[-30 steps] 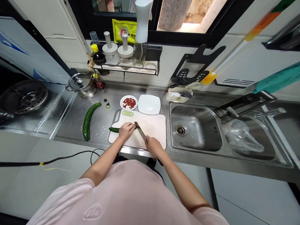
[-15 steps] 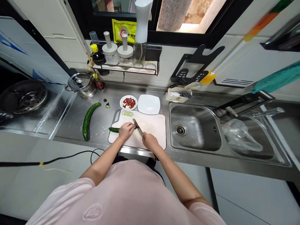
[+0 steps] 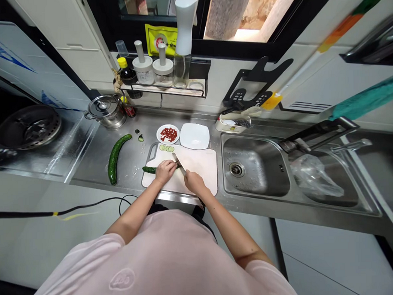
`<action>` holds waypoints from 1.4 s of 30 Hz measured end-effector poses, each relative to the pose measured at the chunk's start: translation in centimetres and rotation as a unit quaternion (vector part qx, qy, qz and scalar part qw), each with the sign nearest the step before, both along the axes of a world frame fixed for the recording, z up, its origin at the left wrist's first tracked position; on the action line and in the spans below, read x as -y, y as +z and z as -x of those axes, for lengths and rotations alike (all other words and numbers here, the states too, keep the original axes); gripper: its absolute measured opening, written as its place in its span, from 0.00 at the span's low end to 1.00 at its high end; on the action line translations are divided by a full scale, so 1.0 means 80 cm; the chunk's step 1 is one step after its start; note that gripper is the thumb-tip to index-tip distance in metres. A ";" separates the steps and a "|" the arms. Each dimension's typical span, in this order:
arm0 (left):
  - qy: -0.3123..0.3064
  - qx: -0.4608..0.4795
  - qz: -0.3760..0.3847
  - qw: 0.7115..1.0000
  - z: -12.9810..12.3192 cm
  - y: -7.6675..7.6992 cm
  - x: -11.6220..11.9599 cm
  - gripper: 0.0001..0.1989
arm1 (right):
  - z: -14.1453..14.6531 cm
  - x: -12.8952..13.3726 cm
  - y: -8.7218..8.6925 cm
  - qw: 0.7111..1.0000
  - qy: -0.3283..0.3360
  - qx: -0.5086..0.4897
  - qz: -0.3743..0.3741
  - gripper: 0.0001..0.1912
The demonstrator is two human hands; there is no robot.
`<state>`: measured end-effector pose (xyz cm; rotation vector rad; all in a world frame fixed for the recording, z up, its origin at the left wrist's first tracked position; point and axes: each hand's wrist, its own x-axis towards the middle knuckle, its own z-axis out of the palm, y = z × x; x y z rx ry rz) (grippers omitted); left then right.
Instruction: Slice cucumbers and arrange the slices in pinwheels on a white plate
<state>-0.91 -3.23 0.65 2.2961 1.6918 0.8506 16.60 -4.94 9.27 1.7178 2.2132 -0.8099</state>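
Note:
My left hand (image 3: 165, 171) is closed over a green cucumber (image 3: 149, 170) that lies across the white cutting board (image 3: 202, 166); one end of the cucumber sticks out to the left. A kitchen knife (image 3: 179, 162) is gripped by its handle in my right hand (image 3: 194, 182). Its blade slants up and left, right beside my left fingertips at the cucumber's right end. Several pale cucumber slices (image 3: 167, 148) lie in a row at the board's upper left. Whether the blade is in the cucumber is too small to tell.
A second, whole cucumber (image 3: 115, 161) lies on the steel counter at left, near cut-off ends (image 3: 140, 138). Behind the board stand a plate of chopped red pieces (image 3: 168, 134) and a white square plate (image 3: 195, 137). The sink (image 3: 256, 184) is at right, a lidded pot (image 3: 106, 111) at left.
The knife and my right hand have shifted very slightly left. My left hand stays on the cucumber, almost unmoved.

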 end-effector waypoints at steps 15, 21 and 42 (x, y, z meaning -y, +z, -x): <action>0.008 0.005 -0.003 1.000 0.000 -0.002 -0.001 0.10 | -0.024 0.031 0.003 1.000 0.005 0.012 0.023 0.11; 0.003 0.006 -0.001 1.000 0.001 0.000 -0.001 0.09 | -0.013 0.019 -0.008 1.000 0.006 0.009 -0.002 0.13; 0.001 0.004 0.008 1.000 0.000 0.001 0.000 0.10 | -0.009 0.013 -0.011 1.000 0.004 -0.002 -0.004 0.12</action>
